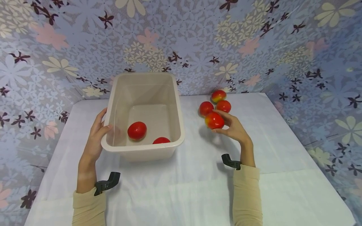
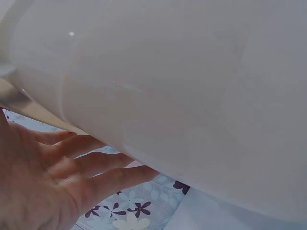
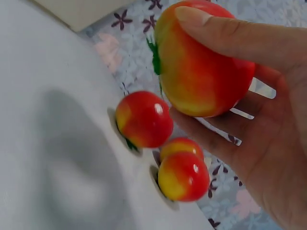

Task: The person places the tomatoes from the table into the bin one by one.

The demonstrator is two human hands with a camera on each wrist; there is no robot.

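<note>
Fruit (image 1: pixel 206 108) on white cloth (image 1: pixel 181 194), flowered walls (image 1: pixel 195 40)

A white-covered table (image 1: pixel 198 179) bears three red-and-yellow fruits (image 1: pixel 206 108), grouped closely near its far edge.

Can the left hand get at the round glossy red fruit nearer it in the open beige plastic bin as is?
Probably not without letting go: the left hand grips the bin at its side, and that wall stands between palm and red fruit. From above, nothing covers the fruit.
</note>
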